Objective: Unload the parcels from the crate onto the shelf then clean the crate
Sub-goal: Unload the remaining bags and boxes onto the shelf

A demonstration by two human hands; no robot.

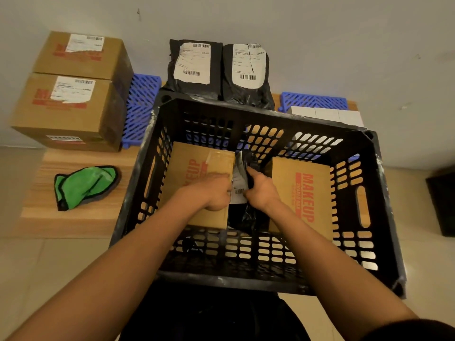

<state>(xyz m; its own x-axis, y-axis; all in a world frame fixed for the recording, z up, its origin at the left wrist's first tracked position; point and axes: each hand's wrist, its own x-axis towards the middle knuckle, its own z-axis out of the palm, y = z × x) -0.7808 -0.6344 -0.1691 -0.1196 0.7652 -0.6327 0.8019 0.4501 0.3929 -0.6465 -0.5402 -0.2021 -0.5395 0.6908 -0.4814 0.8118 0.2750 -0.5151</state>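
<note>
A black slatted crate [384, 217] stands on a low wooden shelf [73, 217]. Inside it, two brown "MAKEUP" cardboard boxes [194, 163] [302, 193] stand on either side of a black plastic mailer bag [242, 178] with a white label. My left hand [216, 193] and my right hand [261, 190] are both down in the crate, gripping that black bag from its two sides. Two black mailer bags [194, 67] [246, 72] lean on the wall behind the crate. A stack of two brown boxes [81, 55] [66, 112] sits at the left.
A crumpled green cloth [83, 185] lies on the wood left of the crate. Blue plastic grid panels [141, 109] [312, 102] and a white flat box [327, 115] lie behind the crate. A dark object [443, 203] stands on the tiled floor at the right edge.
</note>
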